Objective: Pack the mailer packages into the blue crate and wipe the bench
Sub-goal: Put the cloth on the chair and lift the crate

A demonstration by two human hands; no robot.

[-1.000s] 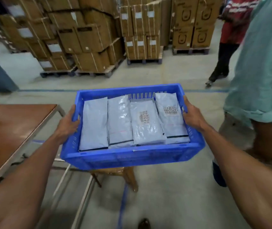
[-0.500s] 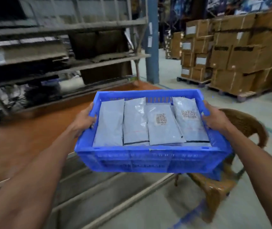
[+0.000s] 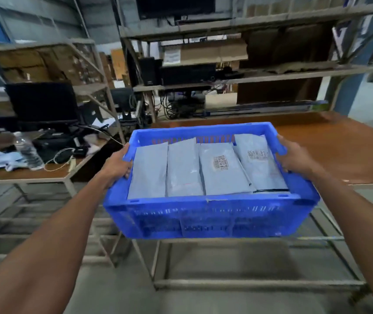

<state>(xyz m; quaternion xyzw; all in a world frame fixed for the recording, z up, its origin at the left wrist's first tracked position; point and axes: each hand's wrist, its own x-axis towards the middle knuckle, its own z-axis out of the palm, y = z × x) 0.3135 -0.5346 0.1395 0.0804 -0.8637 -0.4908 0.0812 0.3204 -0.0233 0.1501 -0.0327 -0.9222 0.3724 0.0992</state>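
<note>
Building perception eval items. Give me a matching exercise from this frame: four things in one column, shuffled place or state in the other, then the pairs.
Things:
1. blue crate
2. water bottle
3. monitor
4. mailer packages

States:
A. clear plastic, standing on the left desk
B. lying side by side inside the crate
C. gripped at its ends by the left hand and right hand, off the bench
D. dark screen, behind the bottle

Pairs: 1-C, 2-A, 3-D, 4-B.
</note>
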